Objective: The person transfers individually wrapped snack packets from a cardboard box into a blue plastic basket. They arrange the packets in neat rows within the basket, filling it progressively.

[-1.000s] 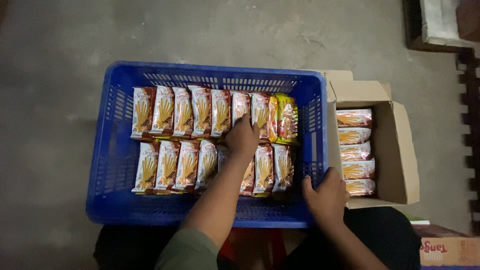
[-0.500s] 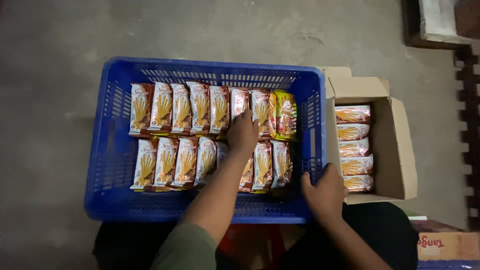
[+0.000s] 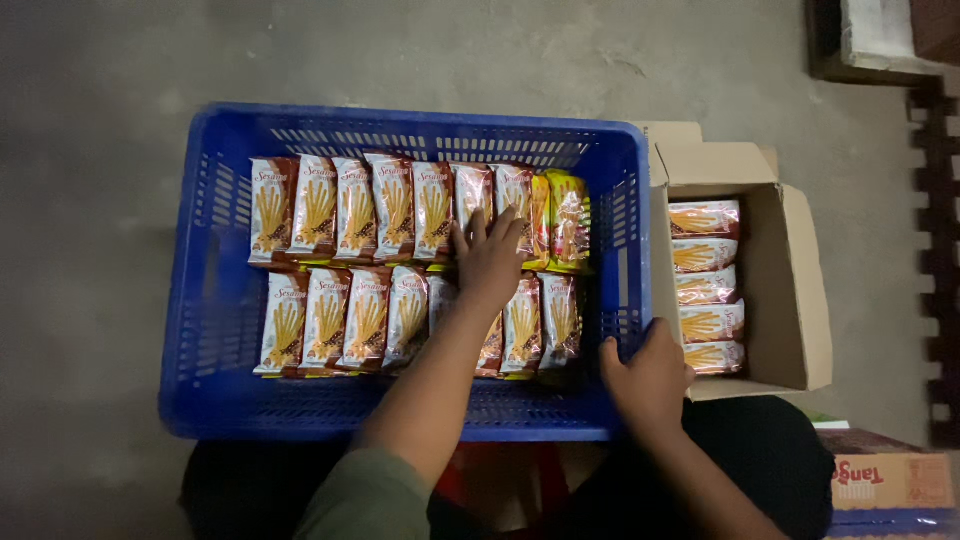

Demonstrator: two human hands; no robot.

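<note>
On the grey concrete floor, the left hand [image 3: 490, 262] has crept toward 12 o'clock, fingers spread flat on the packets [image 3: 420, 205] in the crate [image 3: 215, 300], while the right hand [image 3: 648, 375] still grips its 3 o'clock rim, so the rows look nearly settled.

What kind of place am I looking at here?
Probably a storeroom or small packing area: a bare grey concrete floor, a blue plastic crate filled with rows of snack packets, and an open brown cardboard box holding more.
</note>
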